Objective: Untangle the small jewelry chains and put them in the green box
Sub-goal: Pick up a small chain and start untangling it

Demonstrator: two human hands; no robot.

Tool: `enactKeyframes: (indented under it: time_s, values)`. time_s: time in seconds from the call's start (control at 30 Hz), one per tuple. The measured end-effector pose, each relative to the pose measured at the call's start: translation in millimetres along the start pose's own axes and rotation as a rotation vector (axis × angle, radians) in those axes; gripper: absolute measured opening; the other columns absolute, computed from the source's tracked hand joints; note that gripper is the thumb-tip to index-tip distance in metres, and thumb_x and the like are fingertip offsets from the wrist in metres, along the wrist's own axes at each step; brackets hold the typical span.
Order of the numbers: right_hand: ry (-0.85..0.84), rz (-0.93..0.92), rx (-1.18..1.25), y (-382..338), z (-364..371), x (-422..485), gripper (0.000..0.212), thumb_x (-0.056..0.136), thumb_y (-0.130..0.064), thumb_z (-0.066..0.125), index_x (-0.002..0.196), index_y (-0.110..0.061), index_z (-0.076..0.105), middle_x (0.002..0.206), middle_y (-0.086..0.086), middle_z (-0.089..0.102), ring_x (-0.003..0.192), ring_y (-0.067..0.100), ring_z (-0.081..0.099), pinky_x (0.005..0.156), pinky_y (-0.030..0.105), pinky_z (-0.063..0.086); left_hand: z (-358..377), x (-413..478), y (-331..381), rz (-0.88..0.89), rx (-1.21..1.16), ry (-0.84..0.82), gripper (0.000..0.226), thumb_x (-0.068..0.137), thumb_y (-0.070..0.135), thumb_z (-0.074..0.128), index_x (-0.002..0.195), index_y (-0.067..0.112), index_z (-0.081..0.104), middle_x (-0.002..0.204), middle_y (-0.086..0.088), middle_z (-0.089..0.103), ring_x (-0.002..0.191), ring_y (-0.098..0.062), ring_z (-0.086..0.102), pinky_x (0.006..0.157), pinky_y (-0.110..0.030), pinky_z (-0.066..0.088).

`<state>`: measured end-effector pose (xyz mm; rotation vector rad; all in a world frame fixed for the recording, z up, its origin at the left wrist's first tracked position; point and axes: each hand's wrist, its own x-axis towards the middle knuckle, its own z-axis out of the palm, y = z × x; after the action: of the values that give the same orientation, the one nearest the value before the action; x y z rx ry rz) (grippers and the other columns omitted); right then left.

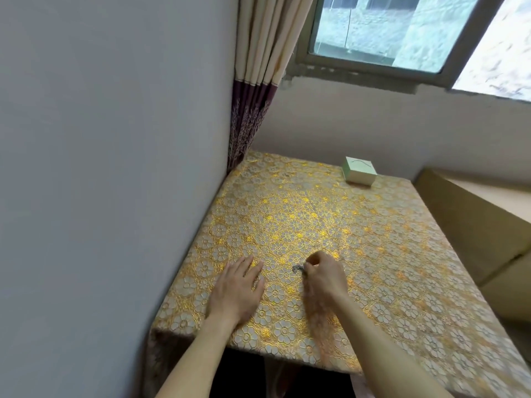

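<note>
My right grip [323,278] pinched the chains [298,268], lower centre; my left grip [238,288] lay wide and flat on the bench [373,239]; box [360,171] right of centre.

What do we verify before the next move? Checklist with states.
1. Grip on chains: right hand pinches the chains just above the table. Ok.
2. Second hand free: left hand lies flat on the table and holds nothing. Ok.
3. Chains untangled: they show only as a small, blurred clump. Cannot tell.
4. Box ready to receive: it looks closed. Not ok.
5. Box located: it is at the table's far end, apart from both hands. Ok.
</note>
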<state>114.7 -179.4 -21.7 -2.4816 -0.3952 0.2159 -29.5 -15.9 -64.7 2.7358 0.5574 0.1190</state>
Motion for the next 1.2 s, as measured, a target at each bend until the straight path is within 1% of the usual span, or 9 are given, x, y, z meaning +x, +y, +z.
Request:
enactKeyframes:
  time_s: [0.17,0.37,0.67,0.73,0.8,0.87,0.93,1.03,1.2]
  values:
    - [0.075,-0.120,0.272,-12.7,-24.3,-12.2,0.010,0.097,-0.024,0.064,0.102,-0.016,0.063,0.091,-0.006,0.065,0.082,0.004,0.062,0.063,0.009,0.045,-1.4,0.0,1.1,0.001,0.003,0.023,0.058,0.103,0.060,0.016,0.157,0.040,0.019,0.168,0.011,0.009,0.155,-0.009,0.006,0.127,-0.038,0.004]
    - [0.138,-0.290,0.413,-39.6,-59.6,-25.8,0.006,0.097,-0.021,0.065,0.098,-0.022,0.058,0.092,-0.008,0.068,0.088,0.003,0.064,0.076,0.018,0.050,-0.1,-0.2,-1.0,0.002,0.000,0.052,0.057,0.103,0.058,0.022,0.157,0.039,0.025,0.167,0.012,0.015,0.155,-0.009,0.009,0.126,-0.034,0.002]
    - [0.036,-0.350,0.645,-69.0,-91.1,-43.3,0.003,0.099,-0.016,0.060,0.099,-0.016,0.057,0.091,0.004,0.069,0.077,0.014,0.071,0.069,0.027,0.054,-5.3,4.6,-3.9,-0.005,-0.080,0.023,0.055,0.102,0.061,0.030,0.154,0.044,0.030,0.165,0.020,0.014,0.153,-0.004,0.008,0.122,-0.030,-0.002]
    - [0.016,-0.346,0.713,-72.7,-95.4,-48.7,0.003,0.099,-0.015,0.059,0.100,-0.013,0.056,0.094,0.008,0.068,0.075,0.017,0.071,0.068,0.027,0.054,-10.4,7.0,0.2,-0.042,-0.196,-0.032,0.054,0.096,0.061,0.041,0.149,0.047,0.037,0.162,0.021,0.021,0.152,-0.007,0.015,0.124,-0.038,0.006]
    - [0.008,-0.347,0.745,-76.2,-99.2,-53.0,0.004,0.099,-0.014,0.058,0.100,-0.012,0.056,0.095,0.009,0.068,0.072,0.018,0.071,0.066,0.023,0.053,-23.0,10.1,11.0,-0.074,-0.443,-0.100,0.057,0.086,0.062,0.054,0.140,0.051,0.044,0.155,0.017,0.036,0.140,-0.011,0.039,0.120,-0.046,0.028]
    - [0.001,-0.349,0.747,-77.9,-101.1,-54.9,0.004,0.099,-0.014,0.059,0.101,-0.011,0.056,0.096,0.010,0.068,0.071,0.019,0.070,0.065,0.021,0.052,-37.7,12.3,27.1,-0.061,-0.725,-0.139,0.057,0.083,0.052,0.067,0.138,0.050,0.049,0.145,0.016,0.045,0.120,-0.006,0.052,0.107,-0.041,0.043]
    - [-0.006,-0.347,0.751,-78.5,-102.7,-55.4,0.004,0.100,-0.013,0.059,0.101,-0.011,0.056,0.097,0.012,0.068,0.072,0.022,0.070,0.063,0.020,0.052,-52.1,15.2,43.3,-0.004,-0.825,-0.164,0.056,0.086,0.039,0.074,0.136,0.050,0.052,0.141,0.019,0.050,0.126,-0.003,0.050,0.107,-0.040,0.041]
    - [-0.013,-0.343,0.769,-78.2,-107.5,-56.7,0.004,0.100,-0.011,0.058,0.102,-0.007,0.056,0.097,0.014,0.068,0.071,0.021,0.069,0.062,0.019,0.052,-64.9,22.9,59.0,0.058,-0.803,-0.242,0.042,0.088,0.044,0.073,0.126,0.054,0.060,0.132,0.023,0.059,0.126,0.002,0.050,0.106,-0.037,0.042]
    - [0.001,-0.312,0.808,-71.6,-121.8,-55.2,0.006,0.100,-0.012,0.058,0.104,-0.008,0.057,0.094,0.008,0.070,0.071,0.017,0.070,0.061,0.024,0.054,-66.2,27.7,76.0,0.088,-0.806,-0.326,0.019,0.100,0.039,0.059,0.106,0.030,0.074,0.115,0.012,0.071,0.113,-0.002,0.062,0.099,-0.028,0.050]
